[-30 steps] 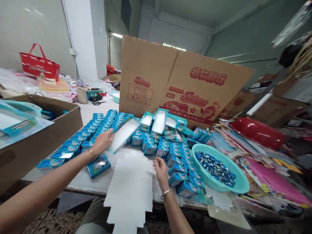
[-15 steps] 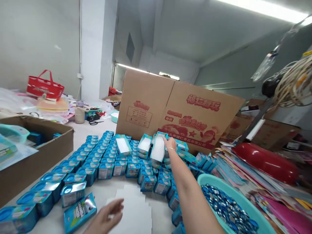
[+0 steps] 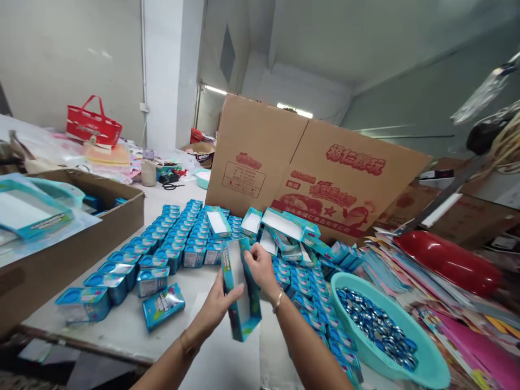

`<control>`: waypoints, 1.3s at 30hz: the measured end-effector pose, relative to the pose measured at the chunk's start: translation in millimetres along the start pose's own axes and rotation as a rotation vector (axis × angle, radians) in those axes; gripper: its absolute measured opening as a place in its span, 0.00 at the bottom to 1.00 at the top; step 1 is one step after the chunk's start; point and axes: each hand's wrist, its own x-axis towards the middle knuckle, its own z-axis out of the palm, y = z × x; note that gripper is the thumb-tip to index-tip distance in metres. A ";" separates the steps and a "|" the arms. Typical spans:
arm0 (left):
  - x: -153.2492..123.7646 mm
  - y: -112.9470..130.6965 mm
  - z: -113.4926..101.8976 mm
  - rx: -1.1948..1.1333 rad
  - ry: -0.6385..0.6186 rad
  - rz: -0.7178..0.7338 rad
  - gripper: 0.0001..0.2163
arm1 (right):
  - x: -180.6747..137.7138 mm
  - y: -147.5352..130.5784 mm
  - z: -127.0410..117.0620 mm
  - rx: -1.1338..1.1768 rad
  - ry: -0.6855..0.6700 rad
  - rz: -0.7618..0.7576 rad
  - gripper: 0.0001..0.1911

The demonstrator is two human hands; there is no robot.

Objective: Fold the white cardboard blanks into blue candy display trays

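Both of my hands grip one open blue cardboard box (image 3: 242, 271) with a white inside, tilted up over the front of the table. My left hand (image 3: 222, 303) wraps its left side, thumb across the inside. At the upper right edge, my right hand (image 3: 260, 268) pinches the wall. Beneath the box lie white sheets (image 3: 227, 357). Several more open boxes (image 3: 283, 224) are heaped behind, on top of rows of small blue tins (image 3: 195, 254). One blue tin (image 3: 163, 306) lies on its side left of my hands.
A turquoise basin (image 3: 430, 368) full of shiny blue lids stands at the right, beside stacked printed sheets (image 3: 382, 271) and a red object (image 3: 447, 265). A large carton (image 3: 260, 157) rises behind the tins. An open brown carton (image 3: 81, 244) is at the left.
My right hand has brought an open box from the heap back toward me. My left hand, empty before, has closed on it too. The view has shifted slightly.
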 end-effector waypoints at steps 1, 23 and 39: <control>-8.0 0.7 5.5 -0.001 -0.007 -0.001 0.34 | -12.1 -6.4 3.8 0.009 -0.034 0.010 0.07; -56.9 -24.1 -17.4 0.153 0.153 0.007 0.19 | -68.4 -31.1 47.2 -0.332 -0.360 0.152 0.26; 106.2 50.4 -83.7 -0.042 0.140 -0.152 0.21 | -166.8 57.4 0.4 -0.144 -0.294 0.521 0.33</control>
